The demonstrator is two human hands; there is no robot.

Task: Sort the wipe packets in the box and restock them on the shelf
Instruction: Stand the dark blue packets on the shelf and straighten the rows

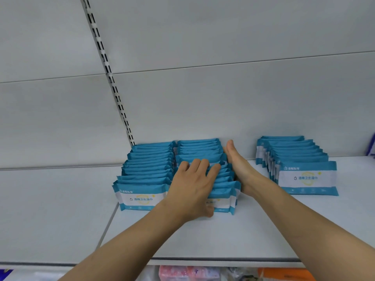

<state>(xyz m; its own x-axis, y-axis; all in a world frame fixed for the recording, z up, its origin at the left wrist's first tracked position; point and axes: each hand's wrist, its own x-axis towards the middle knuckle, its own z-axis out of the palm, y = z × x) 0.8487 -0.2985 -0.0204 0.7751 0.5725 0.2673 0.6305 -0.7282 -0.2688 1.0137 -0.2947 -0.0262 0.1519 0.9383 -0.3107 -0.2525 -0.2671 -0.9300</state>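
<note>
Three rows of blue-and-white wipe packets stand upright on the white shelf (223, 236). The left row (146, 169) and the middle row (203, 151) touch each other; the right row (300, 159) stands apart. My left hand (192, 189) lies over the front of the middle row, fingers spread across the packet tops and thumb down at the front packet's face. My right hand (237, 165) is flat with straight fingers, pressed along the right side of the middle row. The box is not in view.
A slotted metal upright (109, 78) runs up the grey back wall. Bare shelf lies between the middle and right rows and in front of all rows. Pink and orange packs (188, 272) sit on the shelf below. A blue item edge (372, 145) shows at far right.
</note>
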